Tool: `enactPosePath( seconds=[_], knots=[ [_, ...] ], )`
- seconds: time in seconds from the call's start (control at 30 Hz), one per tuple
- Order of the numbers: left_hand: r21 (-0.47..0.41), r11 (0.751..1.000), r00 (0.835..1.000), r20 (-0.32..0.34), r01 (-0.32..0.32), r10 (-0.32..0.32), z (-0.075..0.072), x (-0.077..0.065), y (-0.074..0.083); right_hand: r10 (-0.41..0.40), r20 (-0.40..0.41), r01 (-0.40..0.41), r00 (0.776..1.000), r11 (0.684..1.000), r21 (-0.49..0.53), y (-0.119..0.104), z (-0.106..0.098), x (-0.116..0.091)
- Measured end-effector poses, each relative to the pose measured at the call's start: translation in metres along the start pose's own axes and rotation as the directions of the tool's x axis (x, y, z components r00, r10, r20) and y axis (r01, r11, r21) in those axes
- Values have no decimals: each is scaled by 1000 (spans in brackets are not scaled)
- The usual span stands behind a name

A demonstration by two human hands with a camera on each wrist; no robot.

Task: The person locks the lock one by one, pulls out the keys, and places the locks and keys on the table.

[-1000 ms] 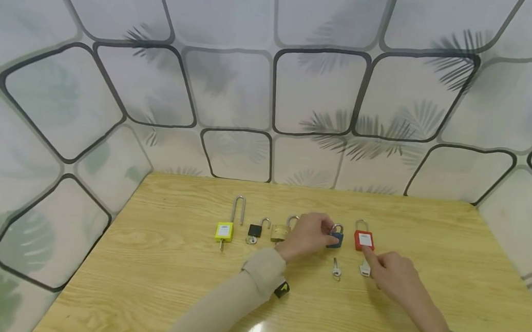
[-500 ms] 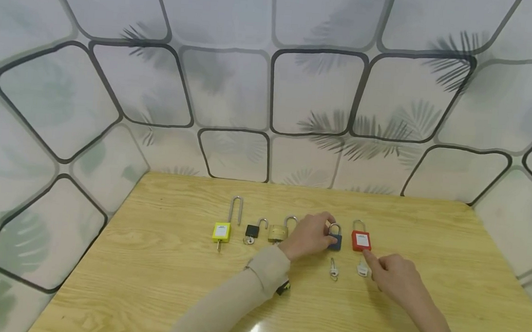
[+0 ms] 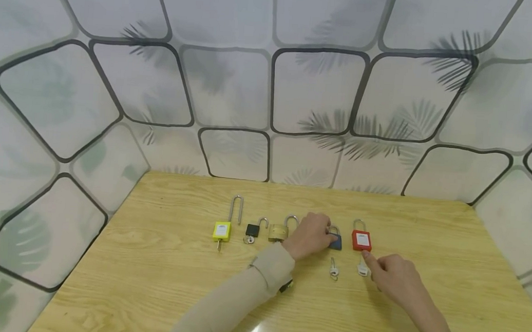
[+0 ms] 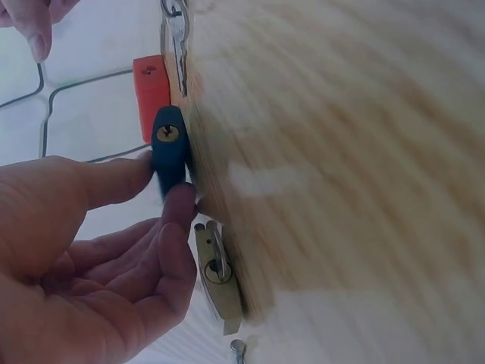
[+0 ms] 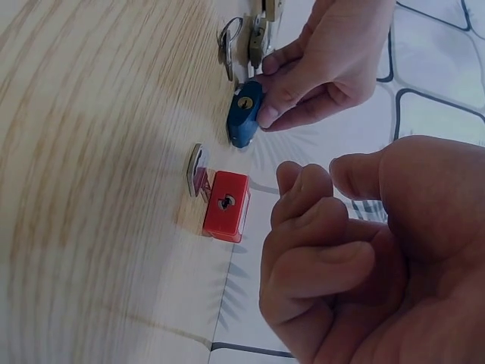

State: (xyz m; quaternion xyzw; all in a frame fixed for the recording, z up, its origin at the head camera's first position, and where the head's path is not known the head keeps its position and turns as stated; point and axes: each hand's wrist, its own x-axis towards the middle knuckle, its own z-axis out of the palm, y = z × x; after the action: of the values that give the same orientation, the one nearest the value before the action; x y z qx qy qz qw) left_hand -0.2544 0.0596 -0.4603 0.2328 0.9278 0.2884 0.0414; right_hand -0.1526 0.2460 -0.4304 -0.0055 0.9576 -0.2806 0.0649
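My left hand pinches a blue padlock between thumb and fingers. Its keyhole end faces the near side, and the left wrist view shows the brass keyhole with no key in it. My right hand hovers with loosely curled fingers and holds nothing; its index fingertip is just below a red padlock. The red padlock's shackle points to the back. A loose key on a ring lies in front of the blue padlock, and another key lies in front of the red one.
Left of the blue padlock, in a row on the wooden table, lie a brass padlock, a small black padlock and a yellow padlock, all with shackles open and keys at their lower ends. A patterned wall stands behind.
The blue padlock has tilted slightly in my left hand's pinch. My right index fingertip has drawn back a little from the red padlock's lower edge. The head view has shifted slightly.
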Motion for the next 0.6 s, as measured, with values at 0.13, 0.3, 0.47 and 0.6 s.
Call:
enactPosePath(
  seconds=[0.13, 0.3, 0.47, 0.6],
  knots=[
    [-3, 1000, 1000, -11, 3, -3, 0, -1, 2, 7, 0, -7, 1000, 1000, -6, 0, -1, -1],
    [13, 1000, 999, -37, -14, 15, 0, -4, 3, 8, -1, -8, 1000, 1000, -9, 0, 0, -1],
    [18, 1000, 999, -48, -24, 25, 1, -8, 2, 7, -2, -7, 1000, 1000, -10, 0, 1, 0],
    [20, 999, 998, -62, -28, 29, 1, -11, 2, 8, 6, -8, 1000, 1000, -7, 1, 1, 0]
  ],
)
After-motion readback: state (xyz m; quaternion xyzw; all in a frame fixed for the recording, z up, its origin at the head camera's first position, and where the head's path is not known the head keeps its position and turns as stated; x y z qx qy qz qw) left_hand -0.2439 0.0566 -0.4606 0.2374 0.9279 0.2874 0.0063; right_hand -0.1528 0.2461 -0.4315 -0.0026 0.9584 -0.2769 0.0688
